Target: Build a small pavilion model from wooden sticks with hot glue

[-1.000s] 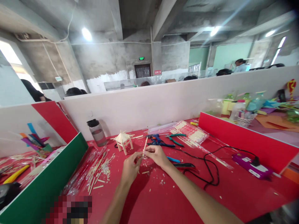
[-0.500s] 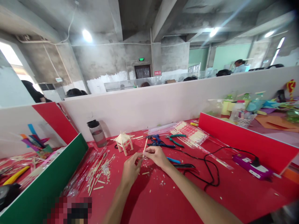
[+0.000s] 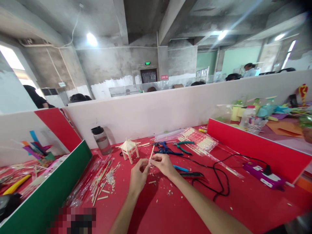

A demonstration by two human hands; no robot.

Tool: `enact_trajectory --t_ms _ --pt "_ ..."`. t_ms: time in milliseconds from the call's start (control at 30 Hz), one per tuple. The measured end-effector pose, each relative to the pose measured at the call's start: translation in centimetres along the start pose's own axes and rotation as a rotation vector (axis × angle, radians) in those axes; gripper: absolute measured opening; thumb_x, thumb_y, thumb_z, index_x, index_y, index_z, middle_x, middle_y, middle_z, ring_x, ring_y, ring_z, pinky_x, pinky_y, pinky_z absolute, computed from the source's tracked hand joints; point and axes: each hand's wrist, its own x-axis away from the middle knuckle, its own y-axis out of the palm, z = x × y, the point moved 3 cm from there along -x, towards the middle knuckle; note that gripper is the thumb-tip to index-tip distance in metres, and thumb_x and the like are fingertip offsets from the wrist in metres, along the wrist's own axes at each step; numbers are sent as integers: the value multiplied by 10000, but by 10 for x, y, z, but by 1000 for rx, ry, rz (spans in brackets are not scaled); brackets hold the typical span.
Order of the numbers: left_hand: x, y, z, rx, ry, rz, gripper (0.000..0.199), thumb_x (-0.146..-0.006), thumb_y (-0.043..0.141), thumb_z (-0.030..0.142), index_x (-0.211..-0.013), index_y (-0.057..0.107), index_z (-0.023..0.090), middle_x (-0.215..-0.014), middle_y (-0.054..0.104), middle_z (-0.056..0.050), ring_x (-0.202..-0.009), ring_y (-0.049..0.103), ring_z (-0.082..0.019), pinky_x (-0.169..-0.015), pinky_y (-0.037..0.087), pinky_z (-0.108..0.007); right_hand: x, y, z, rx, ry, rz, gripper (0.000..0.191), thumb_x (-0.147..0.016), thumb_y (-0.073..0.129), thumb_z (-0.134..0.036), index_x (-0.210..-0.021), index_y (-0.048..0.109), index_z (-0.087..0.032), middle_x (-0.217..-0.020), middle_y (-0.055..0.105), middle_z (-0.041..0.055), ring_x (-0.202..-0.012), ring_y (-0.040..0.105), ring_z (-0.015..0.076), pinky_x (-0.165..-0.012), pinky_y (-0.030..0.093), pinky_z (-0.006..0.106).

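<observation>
while both forearms reach inward, the hands [image 3: 149, 162] meet fingertip to fingertip, pinching a thin stick [image 3: 152, 152].

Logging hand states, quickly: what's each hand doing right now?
Left hand: closed, fingertips at the stick's lower end.
Right hand: closed, pinching the same stick.

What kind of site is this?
Probably a craft classroom or workshop: a small stick-built model, green-handled pliers and packaged wooden sticks on a red tabletop.
</observation>
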Motion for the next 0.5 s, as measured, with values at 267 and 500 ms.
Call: enact_trajectory --t_ms 267,500 --pt "-1 0 0 128 -44 66 297 -804 693 398 -932 739 134 -831 765 -84 -742 697 -209 -677 539 -304 2 4 -4 -52 2 41 248 -736 747 -406 -741 715 -161 -688 726 46 -631 657 181 -618 515 274" --pt "-2 1 -1 199 -84 71 330 -764 740 416 -914 750 122 -796 769 -93 -753 717 -230 -690 541 -315 2 3 -4 -37 20 29 274 -738 742 -428 -735 735 -155 -694 733 51 -630 654 178 -623 513 274"
